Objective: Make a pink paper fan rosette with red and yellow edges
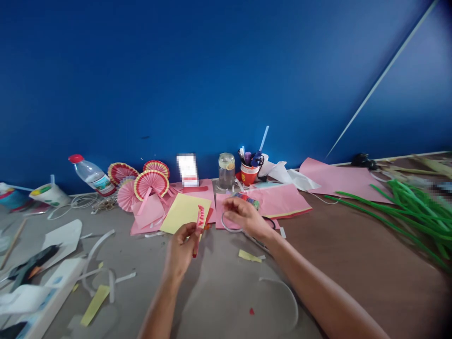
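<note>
1. Fingers and thumb of the left hand (179, 252) are pinched together on a narrow red-and-pink strip (200, 219) in the head view; its upper part stands above the grip, in front of the right edge of a square sheet of yellow paper (180, 211), and its darker red end pokes out below the thumb.
2. Bent fingers of the right hand (247, 217) hang near the strip but apart from it, above pink paper (287, 197); whether the fingertips hold anything, I cannot tell.
3. Behind the left hand, pleated paper fans (151, 184) lean in a cluster beside a red-capped plastic bottle (92, 176).
4. Beyond the right hand, a glass jar (226, 173) stands just beside a red paper cup (249, 174) filled with pens.
5. At the far left, a black glue gun (35, 263) lies near a white power strip (58, 292).
6. Green fuzzy stems (420, 221) are heaped at the far right, well apart from both hands.
7. Nearer the person, a small red scrap (252, 311) lies on the table (212, 301).
</note>
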`<state>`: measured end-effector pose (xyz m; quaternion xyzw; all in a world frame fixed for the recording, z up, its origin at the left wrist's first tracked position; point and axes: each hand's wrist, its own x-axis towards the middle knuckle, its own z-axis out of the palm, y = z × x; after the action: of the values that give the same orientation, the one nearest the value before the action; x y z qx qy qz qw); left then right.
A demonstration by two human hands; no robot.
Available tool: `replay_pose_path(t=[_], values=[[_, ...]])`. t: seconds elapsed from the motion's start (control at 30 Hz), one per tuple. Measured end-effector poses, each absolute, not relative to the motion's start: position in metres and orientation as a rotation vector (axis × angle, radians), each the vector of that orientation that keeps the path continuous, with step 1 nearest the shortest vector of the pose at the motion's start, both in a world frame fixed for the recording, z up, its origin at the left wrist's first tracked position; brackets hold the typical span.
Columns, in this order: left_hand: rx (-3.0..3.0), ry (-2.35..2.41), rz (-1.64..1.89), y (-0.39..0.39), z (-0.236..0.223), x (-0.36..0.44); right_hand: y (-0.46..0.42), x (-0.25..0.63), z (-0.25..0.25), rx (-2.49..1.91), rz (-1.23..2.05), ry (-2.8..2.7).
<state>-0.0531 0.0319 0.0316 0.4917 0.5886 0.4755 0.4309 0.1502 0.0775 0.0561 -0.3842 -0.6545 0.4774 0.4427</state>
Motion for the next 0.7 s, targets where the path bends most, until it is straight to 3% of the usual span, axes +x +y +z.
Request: replay_pose_path(t=[0.17, 0.5, 0.7], values=[[1.198, 1.338, 1.178, 0.031, 0.038, -0.046, 0.061, 0.122, 0.05, -1.031, 1.206, -1.852], [1.202, 1.226, 1.138, 0.028, 0.038, -0.038, 0.057, 0.109, 0.039, -1.06, 1.168, -1.769], [1.137, 1.297, 1.095, 0.024, 0.036, -0.04, 0.057, 0.105, 0.036, -1.033, 1.393, -1.544]])
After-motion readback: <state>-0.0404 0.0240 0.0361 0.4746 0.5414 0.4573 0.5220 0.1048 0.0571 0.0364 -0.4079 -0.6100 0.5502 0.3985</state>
